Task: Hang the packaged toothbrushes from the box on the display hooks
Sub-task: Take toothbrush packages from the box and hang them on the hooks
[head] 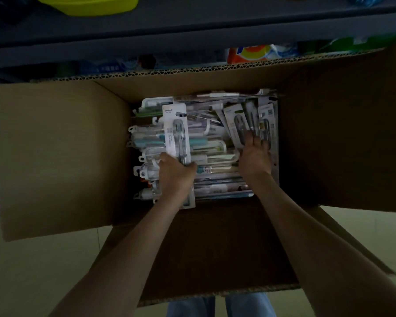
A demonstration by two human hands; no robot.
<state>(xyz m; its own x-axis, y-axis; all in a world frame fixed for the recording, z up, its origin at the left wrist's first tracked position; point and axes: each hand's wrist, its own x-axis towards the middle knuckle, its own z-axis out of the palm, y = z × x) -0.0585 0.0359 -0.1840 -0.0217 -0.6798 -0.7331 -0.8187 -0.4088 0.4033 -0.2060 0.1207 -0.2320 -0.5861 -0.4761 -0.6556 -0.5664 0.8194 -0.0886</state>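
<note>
I am pinching a seemingly light, stiff, slick toothbrush pack (176, 136) at its bottom edge in my left hand (176, 173) fingers, while my right hand (255, 157) is resting straight fingers on neighbouring packs (237, 126).

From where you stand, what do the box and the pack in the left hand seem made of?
The box: matt brown corrugated cardboard; fluting shows along its far edge. The pack held by the left hand: likely white printed card under a clear plastic blister that glints, though the dim light leaves it open.

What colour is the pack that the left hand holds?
The pack is white with grey print; head view.
</note>
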